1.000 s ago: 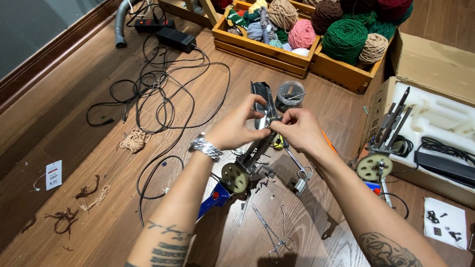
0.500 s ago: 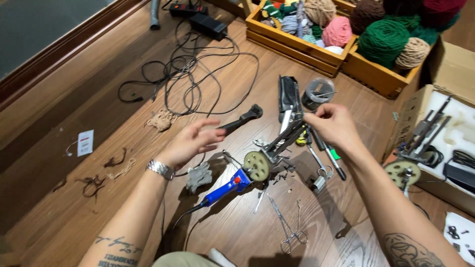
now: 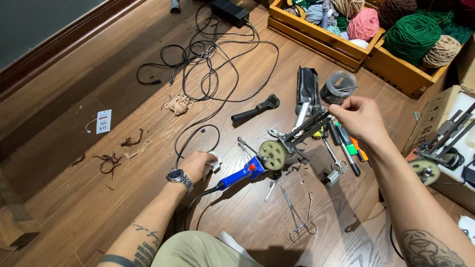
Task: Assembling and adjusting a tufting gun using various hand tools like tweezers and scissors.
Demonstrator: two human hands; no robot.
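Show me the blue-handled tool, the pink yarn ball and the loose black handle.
blue-handled tool point(image 3: 241, 174), head view, on its blue grip.
pink yarn ball point(image 3: 363, 23), head view, on its middle.
black handle point(image 3: 255, 110), head view, mid-shaft.

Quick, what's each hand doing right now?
Left hand: closed on a small white thing on the floor.
Right hand: fingers pinched at the top of the tufting gun; exact grip unclear.

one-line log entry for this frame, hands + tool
left hand: on floor, touching small white piece | right hand: gripping front end of tufting gun | gun: tilted, blue handle down | forceps: on floor, untouched
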